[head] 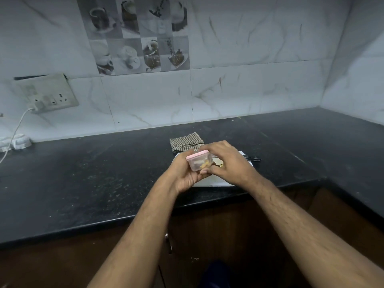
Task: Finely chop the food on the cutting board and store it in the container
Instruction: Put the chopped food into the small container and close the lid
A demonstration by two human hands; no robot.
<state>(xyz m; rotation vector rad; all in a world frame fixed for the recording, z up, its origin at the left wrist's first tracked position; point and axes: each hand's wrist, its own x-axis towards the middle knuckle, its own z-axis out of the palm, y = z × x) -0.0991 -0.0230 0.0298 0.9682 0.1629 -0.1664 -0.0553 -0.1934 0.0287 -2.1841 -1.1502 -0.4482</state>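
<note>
Hands meet above the near edge of a black stone counter (pixel 83 173), both wrapped on 1 small clear container (pixel 200 164). The left hand (pixel 185 177) cups it from below and from the near side, fingers curled under its base. The right hand (pixel 226 163) comes over from the far side, its fingers lying across the pink lid (pixel 197 154) and its thumb pressed against the container's lower front corner. The lid sits on the rim, though whether it is fully seated cannot be told. The container is tilted, lid edge turned toward the left, and is held clear of the surface. Through its wall a few pale yellow chopped pieces (pixel 204 164) show inside.

Directly beneath the hands lies a white cutting board (pixel 212 183), mostly hidden by them; some dark and yellowish scraps (pixel 219 164) remain on it just behind the container. A knife (pixel 252 158) with a dark handle rests at the board's far right corner, only its handle end visible past the right hand. A checked cloth (pixel 185 142), folded, lies on the counter just behind the board.

On the marble-patterned wall to the left, a socket plate (pixel 48 93) holds a white plug whose cable (pixel 14 134) drops to the counter.
</note>
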